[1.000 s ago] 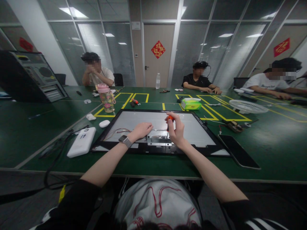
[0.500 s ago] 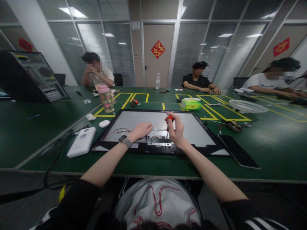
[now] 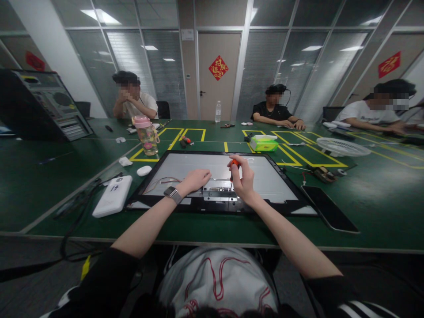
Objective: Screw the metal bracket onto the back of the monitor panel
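A flat display panel (image 3: 281,187) with a black frame and grey back lies before me on the table. My right hand (image 3: 244,180) is closed around the red-and-black handle of a screwdriver (image 3: 235,162). The shaft points down, upright, at a metal bracket (image 3: 220,198) near the panel's front edge; its tip is too small to make out. My left hand (image 3: 196,179) rests palm down on the panel, left of the bracket, with fingers stretched out and nothing visibly held. Thin wires (image 3: 162,181) run across the panel beside it.
A white power bank (image 3: 112,196) and a white case (image 3: 144,171) are left of the panel. A black phone (image 3: 329,210) touches its right side. Behind stand a pink-lidded bottle (image 3: 146,137) and a green tissue pack (image 3: 264,143). Several people sit across the table.
My hands, the screwdriver and the panel look almost unchanged. The person at the far left has shifted their head slightly.
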`<state>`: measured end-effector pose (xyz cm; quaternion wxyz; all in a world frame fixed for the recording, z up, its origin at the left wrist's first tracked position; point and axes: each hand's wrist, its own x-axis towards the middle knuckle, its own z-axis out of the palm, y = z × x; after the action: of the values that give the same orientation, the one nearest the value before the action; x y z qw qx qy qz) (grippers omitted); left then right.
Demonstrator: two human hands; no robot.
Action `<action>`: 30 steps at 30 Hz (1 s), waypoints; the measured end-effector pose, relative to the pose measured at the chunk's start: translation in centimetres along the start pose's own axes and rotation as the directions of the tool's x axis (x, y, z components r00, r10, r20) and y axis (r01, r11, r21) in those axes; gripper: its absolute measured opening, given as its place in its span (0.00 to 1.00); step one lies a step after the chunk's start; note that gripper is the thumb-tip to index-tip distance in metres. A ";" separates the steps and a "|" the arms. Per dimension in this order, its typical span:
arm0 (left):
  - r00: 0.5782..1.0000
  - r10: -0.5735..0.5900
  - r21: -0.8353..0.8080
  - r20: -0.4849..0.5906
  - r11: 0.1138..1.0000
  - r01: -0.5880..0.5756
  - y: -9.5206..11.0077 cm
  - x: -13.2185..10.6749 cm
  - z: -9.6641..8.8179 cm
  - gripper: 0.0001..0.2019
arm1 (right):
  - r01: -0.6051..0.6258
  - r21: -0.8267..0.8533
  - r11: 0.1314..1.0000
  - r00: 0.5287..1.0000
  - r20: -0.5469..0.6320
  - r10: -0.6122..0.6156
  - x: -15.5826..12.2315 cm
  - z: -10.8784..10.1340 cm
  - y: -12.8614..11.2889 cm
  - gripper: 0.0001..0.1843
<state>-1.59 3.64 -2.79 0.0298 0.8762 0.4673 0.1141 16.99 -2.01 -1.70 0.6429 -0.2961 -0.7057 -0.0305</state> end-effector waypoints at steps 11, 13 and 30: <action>1.000 0.008 -0.003 -0.004 1.000 -0.008 -0.1 0.0 0.1 0.18 | 0.100 -0.063 0.993 0.995 0.008 -0.100 0.5 -0.2 -0.5 0.12; 1.000 0.008 -0.003 -0.002 1.000 -0.008 -0.1 0.0 0.0 0.18 | 0.118 -0.110 0.987 0.992 -0.025 -0.121 0.7 -0.2 -0.7 0.12; 1.000 0.000 0.001 0.006 1.000 0.000 -0.1 0.0 0.1 0.19 | -0.032 -0.039 0.999 0.999 -0.033 0.031 -0.2 0.2 0.1 0.15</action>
<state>-1.69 3.71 -2.90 0.0309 0.8766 0.4671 0.1115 16.88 -1.95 -1.96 0.6485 -0.3194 -0.6899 -0.0392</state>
